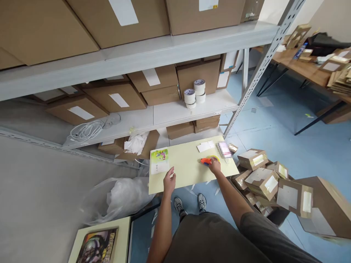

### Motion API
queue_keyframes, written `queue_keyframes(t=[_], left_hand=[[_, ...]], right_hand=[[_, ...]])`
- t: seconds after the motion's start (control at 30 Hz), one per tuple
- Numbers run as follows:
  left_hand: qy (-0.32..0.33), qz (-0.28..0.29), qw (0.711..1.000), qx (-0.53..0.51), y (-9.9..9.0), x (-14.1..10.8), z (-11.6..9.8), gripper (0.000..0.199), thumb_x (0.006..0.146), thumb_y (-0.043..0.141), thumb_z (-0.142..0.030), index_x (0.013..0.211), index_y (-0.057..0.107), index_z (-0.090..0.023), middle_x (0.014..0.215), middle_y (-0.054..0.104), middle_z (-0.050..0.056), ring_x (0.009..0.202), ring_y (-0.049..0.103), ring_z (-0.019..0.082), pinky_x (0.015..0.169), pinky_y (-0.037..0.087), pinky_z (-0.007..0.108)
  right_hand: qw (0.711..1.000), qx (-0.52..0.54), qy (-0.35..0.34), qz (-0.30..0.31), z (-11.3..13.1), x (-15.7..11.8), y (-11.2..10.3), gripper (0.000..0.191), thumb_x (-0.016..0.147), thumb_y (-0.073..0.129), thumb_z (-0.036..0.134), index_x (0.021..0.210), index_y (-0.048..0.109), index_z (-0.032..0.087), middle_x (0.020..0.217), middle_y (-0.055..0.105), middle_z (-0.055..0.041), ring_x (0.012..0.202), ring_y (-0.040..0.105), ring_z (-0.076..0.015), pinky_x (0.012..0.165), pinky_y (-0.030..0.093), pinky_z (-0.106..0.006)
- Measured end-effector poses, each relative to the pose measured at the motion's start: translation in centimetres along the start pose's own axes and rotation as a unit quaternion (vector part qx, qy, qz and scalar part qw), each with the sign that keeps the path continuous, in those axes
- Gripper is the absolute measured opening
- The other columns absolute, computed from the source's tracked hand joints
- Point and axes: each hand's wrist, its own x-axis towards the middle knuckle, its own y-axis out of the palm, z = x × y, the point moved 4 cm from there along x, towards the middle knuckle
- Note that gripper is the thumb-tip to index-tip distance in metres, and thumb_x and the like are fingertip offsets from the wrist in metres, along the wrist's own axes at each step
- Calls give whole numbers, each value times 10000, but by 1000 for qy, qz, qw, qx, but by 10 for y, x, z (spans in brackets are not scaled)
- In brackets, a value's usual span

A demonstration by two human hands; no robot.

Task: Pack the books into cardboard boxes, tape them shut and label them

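My right hand (215, 166) is closed on an orange and blue tape dispenser (205, 161) with a yellowish roll, at the right part of a small pale yellow table (186, 162). Over the table's front left part hovers my left hand (169, 180), fingers apart and holding nothing. Just beyond it lies a booklet (159, 160) with a green picture on its cover. White slips of paper (205, 146) rest near the table's back edge. Beside them, at the right corner, is a pinkish item (225, 150) that is blurred out.
Metal shelving (192, 42) with cardboard boxes stands in front, with several tape rolls (199, 87) and a coiled white cable (87, 130). Parcels (261, 180) are heaped to the right. A plastic bag (123, 197) sits at the left. Further right is a wooden desk (309, 67).
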Motion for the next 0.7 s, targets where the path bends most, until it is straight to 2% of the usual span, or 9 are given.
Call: queue_keyframes(t=[0.07,0.13,0.23,0.33,0.4,0.5,0.7], left_hand=[[5,-11,1000,-17,4,5,-4,435,937,629,-335,1354,695,-229,1392,700,133,1256,677,258,976,594,363],[5,-24,999,-33,6,6,-4,437,927,641,-331,1348,698,-225,1384,704,134,1239,683,257,965,599,364],[-4,-48,998,-47,2,-1,-1,432,919,631,-283,1339,700,-210,1365,713,134,1213,691,250,950,603,360],[-19,-74,996,-50,-18,-17,9,430,922,608,-235,1342,698,-212,1398,696,124,1220,684,240,952,598,349],[-34,-100,993,-50,-40,-29,20,432,921,606,-215,1343,697,-217,1425,681,115,1220,682,234,957,595,346],[-65,-151,985,-51,-86,-49,43,435,910,604,-186,1333,700,-206,1419,682,119,1205,689,236,954,596,356],[-111,-280,952,-54,-186,-91,99,448,880,634,-182,1322,704,-201,1385,687,144,1165,702,252,946,593,377]], right_hand=[[998,31,-34,-37,13,-2,-10,477,796,590,124,1256,717,138,1216,761,-179,1205,676,-303,1037,500,-404],[995,65,-65,-47,28,-5,-14,505,820,558,127,1304,701,149,1255,752,-163,1225,672,-293,1034,518,-398],[988,108,-110,-26,55,-11,-11,537,856,496,129,1361,673,169,1331,727,-139,1244,674,-278,1049,538,-413],[975,137,-176,6,92,-17,1,567,865,461,135,1398,648,169,1385,700,-135,1273,662,-274,1096,530,-446],[964,153,-217,28,121,-23,15,574,870,447,143,1409,643,170,1404,690,-134,1299,648,-275,1127,515,-466],[945,166,-271,73,174,-40,42,580,873,438,148,1414,644,178,1414,688,-119,1323,636,-270,1158,497,-476],[891,146,-392,178,295,-110,107,579,874,469,151,1424,647,194,1452,668,-101,1357,616,-251,1212,454,-459]])
